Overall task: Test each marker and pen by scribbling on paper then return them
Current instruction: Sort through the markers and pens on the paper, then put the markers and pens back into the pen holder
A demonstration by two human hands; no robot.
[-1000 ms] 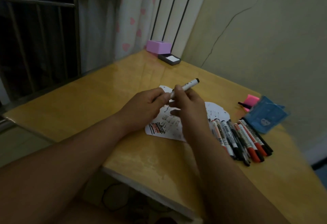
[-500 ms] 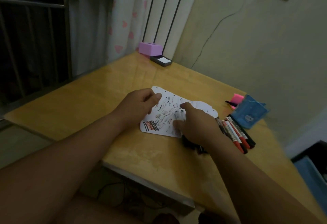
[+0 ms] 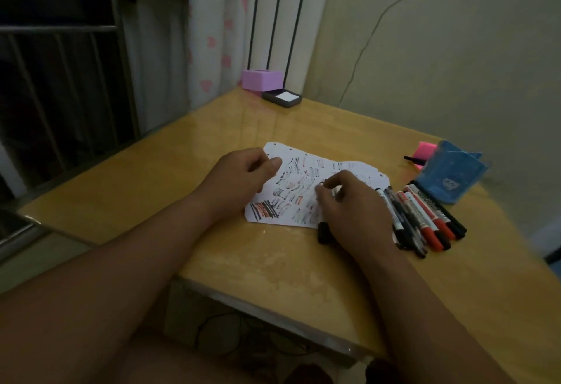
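Head view: just the one angle, looking down over the desk (image 3: pixel 151 189)
Paper (image 3: pixel 303 168): white scrap lying flat mid-desk, covered in short black and red scribble strokes, with a heavier patch at its near left corner
Left hand (image 3: pixel 239 180): resting on the left edge of the paper, thumb laid on the sheet and the other fingers curled under; honestly can't tell if anything's tucked in there
Right hand (image 3: pixel 349 201): down on the right part of the paper, fingers curled round a marker
Marker (image 3: pixel 322 233): mostly buried in that grip. A sliver of white barrel shows between the fingers and the black end sticks out under the palm, past the near edge of the paper. Tip is hidden
Other markers (image 3: pixel 422 216): bunch lying side by side on the desk just right of the right hand, black and red caps toward the near side
Pouch (image 3: pixel 449 177): blue, just behind the bunch
Pink block (image 3: pixel 426 149): beside the pouch, with a black pen (image 3: pixel 414 159) lying by it
Far corner: pink box (image 3: pixel 262 79) and a dark tray (image 3: pixel 282 98) with white inside, right next to each other
Background: curtain (image 3: pixel 209 34) with pink hearts, pale wall with a long crack
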